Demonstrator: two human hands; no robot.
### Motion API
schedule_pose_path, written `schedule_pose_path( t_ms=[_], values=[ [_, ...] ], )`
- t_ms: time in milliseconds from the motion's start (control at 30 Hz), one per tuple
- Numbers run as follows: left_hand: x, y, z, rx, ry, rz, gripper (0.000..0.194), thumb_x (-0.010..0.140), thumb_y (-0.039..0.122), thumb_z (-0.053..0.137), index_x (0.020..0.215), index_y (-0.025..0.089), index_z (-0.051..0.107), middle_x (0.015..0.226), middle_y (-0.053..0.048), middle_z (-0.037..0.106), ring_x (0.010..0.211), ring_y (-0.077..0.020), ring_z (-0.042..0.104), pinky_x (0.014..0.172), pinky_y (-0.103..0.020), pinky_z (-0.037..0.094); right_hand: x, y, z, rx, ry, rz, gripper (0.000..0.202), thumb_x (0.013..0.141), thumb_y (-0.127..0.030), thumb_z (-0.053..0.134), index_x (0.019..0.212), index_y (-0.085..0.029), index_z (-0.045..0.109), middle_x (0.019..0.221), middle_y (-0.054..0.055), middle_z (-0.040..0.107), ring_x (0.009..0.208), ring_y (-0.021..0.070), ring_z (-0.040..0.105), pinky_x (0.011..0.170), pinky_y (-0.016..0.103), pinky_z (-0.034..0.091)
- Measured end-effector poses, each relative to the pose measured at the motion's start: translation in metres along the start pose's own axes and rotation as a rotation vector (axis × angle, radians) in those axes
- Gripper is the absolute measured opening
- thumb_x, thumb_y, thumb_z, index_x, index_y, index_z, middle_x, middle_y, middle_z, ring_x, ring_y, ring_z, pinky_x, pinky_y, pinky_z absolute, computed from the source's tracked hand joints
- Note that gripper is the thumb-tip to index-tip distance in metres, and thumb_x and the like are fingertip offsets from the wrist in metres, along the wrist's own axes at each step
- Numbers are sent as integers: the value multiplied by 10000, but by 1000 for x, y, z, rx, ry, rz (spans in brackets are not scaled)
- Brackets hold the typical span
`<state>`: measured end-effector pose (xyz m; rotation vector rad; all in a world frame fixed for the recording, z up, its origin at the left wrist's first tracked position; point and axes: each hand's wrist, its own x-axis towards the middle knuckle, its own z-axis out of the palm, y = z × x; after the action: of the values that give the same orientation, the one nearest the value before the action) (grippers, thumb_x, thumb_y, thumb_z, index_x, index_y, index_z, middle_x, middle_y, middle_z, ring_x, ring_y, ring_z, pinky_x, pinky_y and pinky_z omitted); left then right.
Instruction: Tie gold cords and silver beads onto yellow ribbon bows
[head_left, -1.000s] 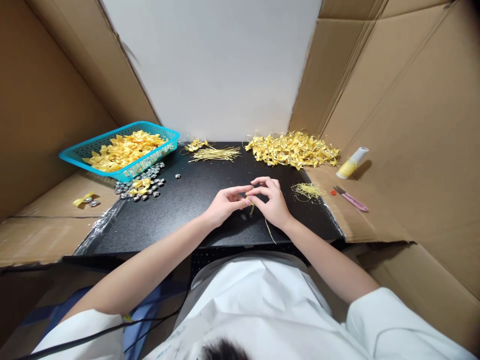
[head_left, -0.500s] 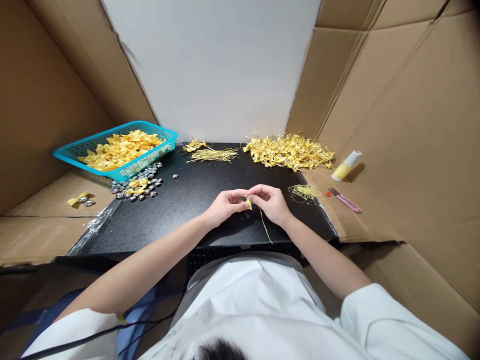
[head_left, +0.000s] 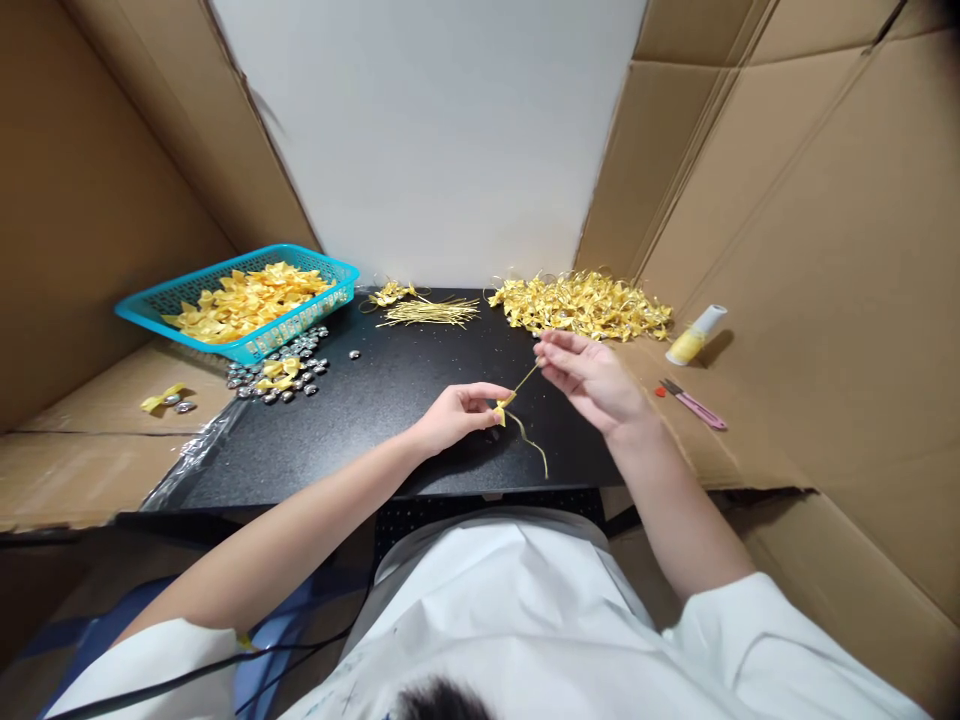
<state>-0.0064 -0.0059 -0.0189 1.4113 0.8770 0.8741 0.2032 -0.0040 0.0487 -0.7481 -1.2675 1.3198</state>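
Note:
Over the front of the black table, my left hand point(head_left: 461, 415) pinches a small yellow ribbon bow point(head_left: 502, 412) between thumb and fingers. A thin yellow cord point(head_left: 526, 378) runs taut from the bow up to my right hand point(head_left: 589, 375), whose fingertips are closed on it. The cord's other end point(head_left: 534, 440) hangs loose and wavy below the bow. My left fingers partly cover the bow.
At the left, a turquoise basket point(head_left: 240, 345) holds yellow bows, with silver beads point(head_left: 300, 350) beside it. Cut cords point(head_left: 431, 312) lie at the back, near a heap of corded bows point(head_left: 585, 303). Pink-handled snips point(head_left: 697, 405) and a thread spool point(head_left: 696, 335) are at the right.
My right hand has moved up and right, away from my left hand, drawing a length of cord straight between them. My left hand stays almost in place with the bow.

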Motion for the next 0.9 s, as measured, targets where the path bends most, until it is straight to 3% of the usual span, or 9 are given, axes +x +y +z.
schedule_pose_path(
  t_ms=[133,267,400,533,600,667,733,800,900],
  values=[
    [2,-3,-1,131,-53,-20,377,657,232,785,1015,131,720,776,-47,712,627,-109,606,618,-222,464,24,-45,-38,8,96,-199,81,805,-283,716,875,-249,692,919,-15,700,886,127,678,750,251,599],
    [5,-6,-1,229,-45,-15,349,680,237,753,1007,120,717,804,-64,721,617,-111,605,583,-214,452,44,-75,-68,21,190,-305,62,803,-229,719,844,-272,698,938,-18,693,941,135,663,770,249,590],
    [6,-11,2,307,-38,5,346,712,244,709,1033,114,709,834,-83,723,612,-117,604,579,-222,457,44,-78,-68,-87,123,-326,65,834,-256,687,890,-288,698,959,-3,684,964,160,651,761,288,578],
    [0,-2,-3,533,2,116,330,741,207,633,1056,141,707,1141,-125,663,734,-138,630,679,-262,509,35,-69,-48,-16,73,-265,102,819,-234,688,904,-289,686,897,-30,671,839,109,651,748,264,562],
    [-5,8,-18,797,99,186,348,755,228,617,1088,176,701,1317,-127,554,851,-176,637,779,-313,521,31,-59,-36,37,70,-185,121,795,-204,701,879,-289,682,864,-51,664,761,73,636,749,244,555],
    [-9,19,-43,1099,237,192,440,751,251,624,1182,167,655,1401,-148,472,1066,-264,592,921,-381,479,28,-45,-25,9,25,-132,102,790,-206,700,853,-282,672,844,-48,665,750,77,636,757,261,558],
    [-11,28,-76,1369,359,65,435,793,249,569,1211,143,630,1355,-161,516,1130,-312,553,943,-414,454,28,-30,-16,-36,-33,-78,94,778,-246,716,854,-276,669,826,-37,668,760,98,645,763,289,568],
    [-12,33,-112,1569,458,-133,408,822,212,509,1205,127,619,1233,-172,598,1100,-330,551,853,-411,469,29,-15,-9,-28,-70,3,147,735,-286,758,857,-268,678,801,-33,670,742,103,645,758,293,576],
    [-11,34,-152,1774,423,-350,335,843,126,419,1079,105,656,1085,-187,648,1025,-319,560,761,-378,435,31,2,-1,-3,-76,90,263,646,-336,822,862,-247,701,783,-23,681,715,101,641,729,277,576]
  ],
)
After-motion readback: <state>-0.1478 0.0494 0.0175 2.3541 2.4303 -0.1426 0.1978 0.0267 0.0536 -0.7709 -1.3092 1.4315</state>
